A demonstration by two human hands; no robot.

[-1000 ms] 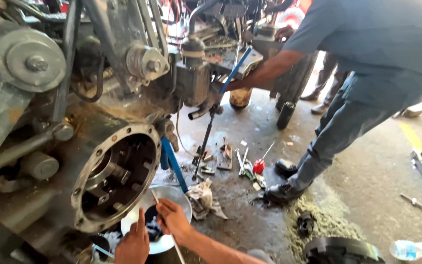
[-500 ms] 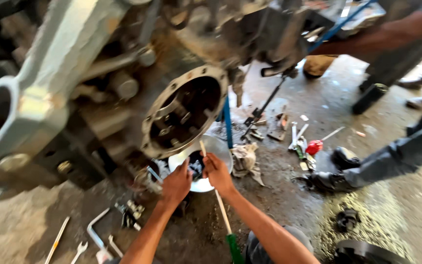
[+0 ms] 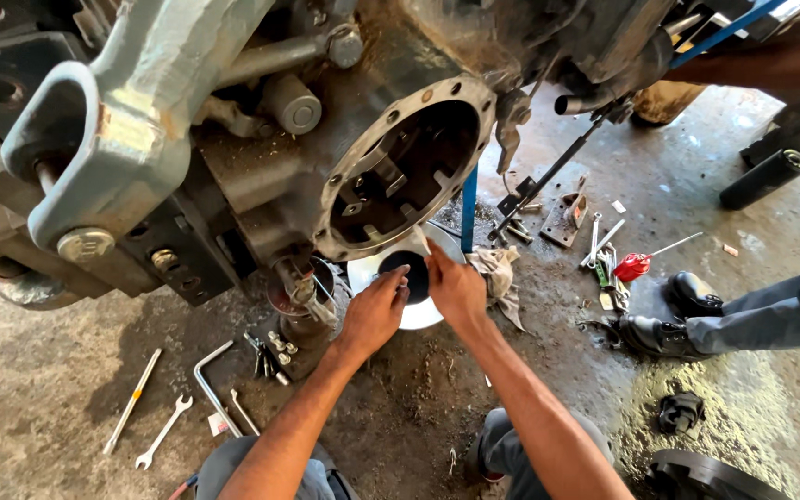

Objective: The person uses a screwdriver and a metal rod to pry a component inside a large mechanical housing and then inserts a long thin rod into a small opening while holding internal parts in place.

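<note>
My left hand (image 3: 374, 311) and my right hand (image 3: 456, 289) reach together over a white bowl (image 3: 416, 318) on the ground, below a round open housing (image 3: 406, 167) with a bolt-hole flange on a large grey machine. Both hands touch a dark round object (image 3: 407, 276) held over the bowl. Whether either hand grips it firmly is unclear. A dirty rag (image 3: 499, 270) lies just right of my right hand.
Wrenches (image 3: 161, 431) and a bent hex key (image 3: 206, 384) lie on the oily concrete at lower left. Loose tools and a red-handled screwdriver (image 3: 634, 267) lie at right, near another person's black boots (image 3: 656, 331). A blue stand (image 3: 468, 209) props the machine.
The view has swung left and down, bringing the housing to centre. My hands have stayed at the white bowl, and the long stick seen earlier near my right arm is out of sight.
</note>
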